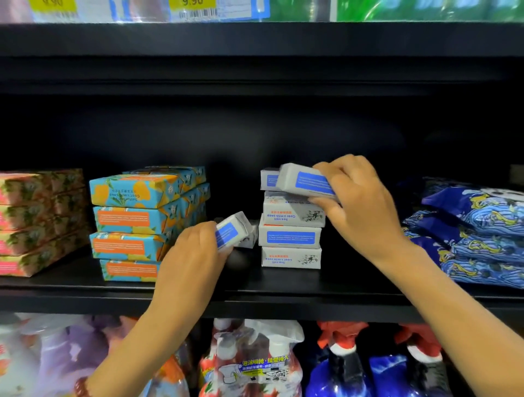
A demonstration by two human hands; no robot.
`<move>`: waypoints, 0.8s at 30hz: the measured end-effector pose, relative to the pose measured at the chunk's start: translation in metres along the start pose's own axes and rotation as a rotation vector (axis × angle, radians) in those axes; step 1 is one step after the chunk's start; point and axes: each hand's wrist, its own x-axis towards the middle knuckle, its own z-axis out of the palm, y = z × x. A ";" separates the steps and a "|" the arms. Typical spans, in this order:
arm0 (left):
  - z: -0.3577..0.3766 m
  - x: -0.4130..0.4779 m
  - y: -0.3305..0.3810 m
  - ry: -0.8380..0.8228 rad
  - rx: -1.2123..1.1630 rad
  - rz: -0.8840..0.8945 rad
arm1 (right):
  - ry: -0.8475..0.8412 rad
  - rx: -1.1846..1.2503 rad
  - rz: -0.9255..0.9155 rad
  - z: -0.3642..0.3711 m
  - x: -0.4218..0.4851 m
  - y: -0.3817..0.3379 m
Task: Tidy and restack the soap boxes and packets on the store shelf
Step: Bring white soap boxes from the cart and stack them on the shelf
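**Soap shelf, middle tier: stock as seen**

- White soap boxes, centre of frame: a stack [290, 236] of three on the black shelf [283, 283]. Print is upside down and reads "Sea salt Goat's milk soap"; one face carries a blue panel, text too small to read.
- Top box [304, 180]: tilted on the stack and clamped in the right hand [360, 204], fingers over it and thumb beneath.
- Loose box [231, 231]: just left of the stack, tilted, pinched in the left hand [195, 249].
- Blue-and-orange boxes [141, 221], left of centre: stacked four high, the top one marked "Goat's milk soap".
- Pink boxes [37, 221], far left: stacked.
- Blue packets [476, 235], right edge: piled.
- Yellow price tag [192, 3], top edge: "9.90".
- Spray bottles [263, 360], lower tier.
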 end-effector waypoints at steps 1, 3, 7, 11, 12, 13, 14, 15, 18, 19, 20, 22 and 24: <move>-0.005 -0.005 0.001 0.013 -0.034 0.010 | -0.037 -0.028 -0.036 0.005 0.005 -0.001; -0.011 -0.016 0.001 0.044 -0.070 0.115 | -0.097 -0.081 -0.096 0.013 0.011 -0.004; -0.017 -0.031 -0.004 0.185 -0.095 0.272 | -0.146 -0.034 -0.091 0.021 0.010 -0.004; -0.015 -0.034 -0.004 0.176 -0.134 0.291 | -0.136 0.008 -0.091 0.021 0.010 -0.003; -0.015 -0.035 -0.003 0.157 -0.137 0.292 | -0.136 0.022 -0.082 0.021 0.012 -0.004; -0.014 -0.035 -0.002 0.147 -0.135 0.304 | -0.140 0.038 -0.068 0.022 0.013 -0.004; -0.014 -0.035 -0.001 0.143 -0.132 0.324 | -0.144 0.048 -0.056 0.023 0.014 -0.005; -0.015 -0.035 0.000 0.136 -0.132 0.350 | -0.145 0.053 -0.047 0.023 0.015 -0.005; -0.019 -0.033 0.006 0.093 -0.100 0.445 | -0.148 0.076 -0.021 0.024 0.016 -0.006; -0.020 -0.032 0.009 0.083 -0.075 0.482 | -0.153 0.076 -0.018 0.024 0.016 -0.007; -0.019 -0.030 0.012 0.078 -0.053 0.522 | -0.159 0.066 -0.019 0.024 0.016 -0.007; -0.018 -0.027 0.020 0.069 -0.024 0.597 | -0.147 0.047 -0.013 0.019 0.012 -0.009; -0.015 -0.023 0.029 0.054 0.003 0.655 | -0.035 0.086 0.004 0.009 0.000 -0.008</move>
